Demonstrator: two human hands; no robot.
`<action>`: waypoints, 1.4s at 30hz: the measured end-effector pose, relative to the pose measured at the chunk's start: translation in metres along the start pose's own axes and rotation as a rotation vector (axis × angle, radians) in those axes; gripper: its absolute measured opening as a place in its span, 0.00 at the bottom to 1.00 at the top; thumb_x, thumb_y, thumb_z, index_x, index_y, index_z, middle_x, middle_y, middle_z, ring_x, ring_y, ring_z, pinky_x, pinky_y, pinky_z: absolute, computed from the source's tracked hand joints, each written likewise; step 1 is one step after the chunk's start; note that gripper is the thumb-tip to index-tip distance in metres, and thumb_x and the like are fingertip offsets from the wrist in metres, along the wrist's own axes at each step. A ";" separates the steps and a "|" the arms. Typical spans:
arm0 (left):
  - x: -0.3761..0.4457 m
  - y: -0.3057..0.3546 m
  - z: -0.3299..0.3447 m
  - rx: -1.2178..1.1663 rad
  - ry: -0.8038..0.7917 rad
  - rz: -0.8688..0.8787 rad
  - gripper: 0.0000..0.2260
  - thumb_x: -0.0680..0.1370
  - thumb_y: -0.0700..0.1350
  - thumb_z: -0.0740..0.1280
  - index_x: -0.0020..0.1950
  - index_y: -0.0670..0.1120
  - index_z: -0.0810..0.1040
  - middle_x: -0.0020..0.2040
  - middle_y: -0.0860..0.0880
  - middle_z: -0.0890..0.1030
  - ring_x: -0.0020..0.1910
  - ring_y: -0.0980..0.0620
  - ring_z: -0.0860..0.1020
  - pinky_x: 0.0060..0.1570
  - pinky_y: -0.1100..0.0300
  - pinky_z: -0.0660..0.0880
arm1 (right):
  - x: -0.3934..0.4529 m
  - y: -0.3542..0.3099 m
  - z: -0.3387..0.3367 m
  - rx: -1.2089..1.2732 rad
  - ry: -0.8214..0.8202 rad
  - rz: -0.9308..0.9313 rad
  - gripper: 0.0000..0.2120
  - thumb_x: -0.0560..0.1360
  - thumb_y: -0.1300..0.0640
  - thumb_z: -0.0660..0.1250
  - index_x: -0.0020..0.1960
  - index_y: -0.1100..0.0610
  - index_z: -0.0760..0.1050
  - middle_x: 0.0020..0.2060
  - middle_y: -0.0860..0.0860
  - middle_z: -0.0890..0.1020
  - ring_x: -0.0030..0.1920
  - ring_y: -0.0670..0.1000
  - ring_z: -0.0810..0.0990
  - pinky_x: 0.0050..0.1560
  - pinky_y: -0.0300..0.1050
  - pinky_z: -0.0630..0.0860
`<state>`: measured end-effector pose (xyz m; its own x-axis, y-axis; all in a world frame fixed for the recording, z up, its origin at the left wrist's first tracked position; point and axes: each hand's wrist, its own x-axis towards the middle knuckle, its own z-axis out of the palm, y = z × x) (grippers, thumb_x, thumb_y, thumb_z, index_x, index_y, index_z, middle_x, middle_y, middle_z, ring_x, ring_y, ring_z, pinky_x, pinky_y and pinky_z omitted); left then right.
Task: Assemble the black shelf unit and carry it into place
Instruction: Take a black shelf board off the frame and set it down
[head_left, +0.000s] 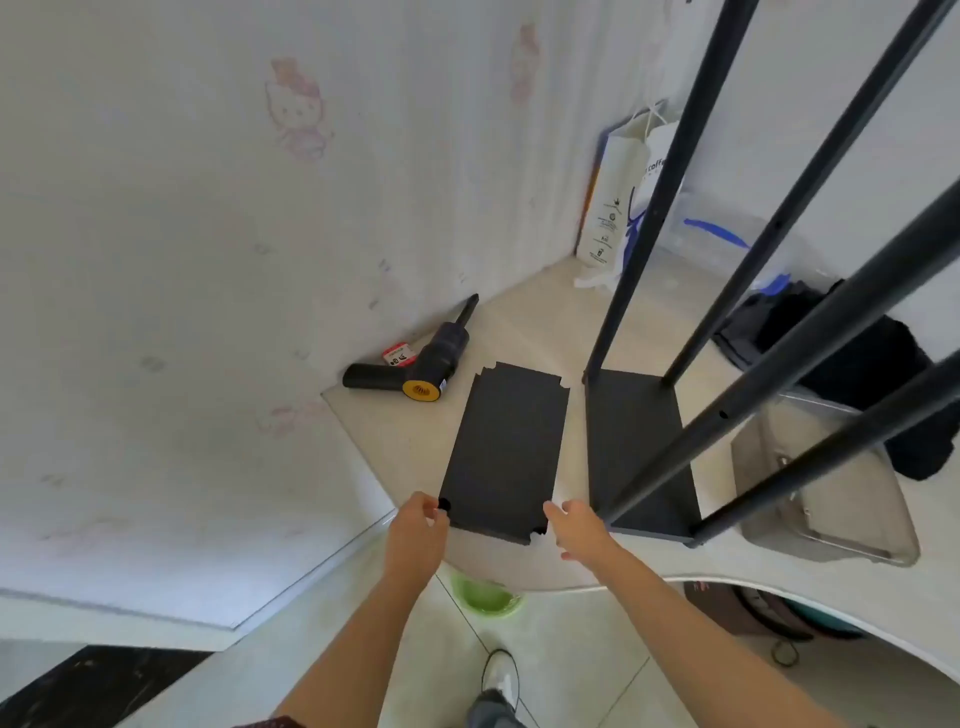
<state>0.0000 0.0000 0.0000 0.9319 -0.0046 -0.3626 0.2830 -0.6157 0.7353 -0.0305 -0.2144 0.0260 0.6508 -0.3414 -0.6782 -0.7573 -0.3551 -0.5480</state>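
Note:
A loose black shelf panel (506, 449) with notched corners lies flat on the pale countertop (395, 431). To its right stands the partly built black shelf frame (641, 452): a base panel with several long black poles (670, 171) rising toward me. My left hand (418, 525) is at the panel's near left corner and pinches a small black round piece (444, 504). My right hand (576, 525) hovers at the near right corner with its fingers extended, holding nothing.
A black handheld blower with a yellow end (415, 364) lies by the wall, left of the panel. Paper bags (621, 202) stand in the corner. A steel sink (826, 493) and dark cloth (872, 358) are at right. A green bowl (485, 595) sits on the floor.

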 end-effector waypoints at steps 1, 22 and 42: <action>0.007 0.002 0.003 -0.009 0.007 -0.013 0.04 0.83 0.44 0.63 0.57 0.48 0.72 0.57 0.48 0.78 0.51 0.48 0.77 0.51 0.56 0.73 | 0.006 -0.002 -0.001 0.036 -0.020 0.034 0.22 0.83 0.49 0.56 0.68 0.64 0.66 0.56 0.58 0.74 0.60 0.60 0.76 0.59 0.55 0.78; 0.067 0.040 0.026 0.122 -0.218 -0.165 0.25 0.83 0.55 0.61 0.74 0.42 0.63 0.72 0.42 0.65 0.69 0.41 0.66 0.69 0.47 0.67 | 0.045 -0.028 -0.008 0.413 -0.050 0.245 0.12 0.78 0.51 0.68 0.56 0.55 0.70 0.50 0.50 0.76 0.54 0.54 0.76 0.56 0.52 0.75; 0.043 0.000 -0.066 -0.320 -0.372 -0.223 0.19 0.80 0.54 0.68 0.65 0.44 0.72 0.58 0.44 0.79 0.55 0.47 0.79 0.57 0.49 0.80 | -0.075 -0.034 0.082 0.777 0.164 0.067 0.11 0.79 0.58 0.67 0.61 0.57 0.75 0.53 0.51 0.82 0.48 0.47 0.82 0.35 0.35 0.79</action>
<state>0.0548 0.0513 0.0223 0.7146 -0.2162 -0.6653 0.5737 -0.3630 0.7342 -0.0578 -0.1049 0.0552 0.5563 -0.4854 -0.6744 -0.5765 0.3590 -0.7340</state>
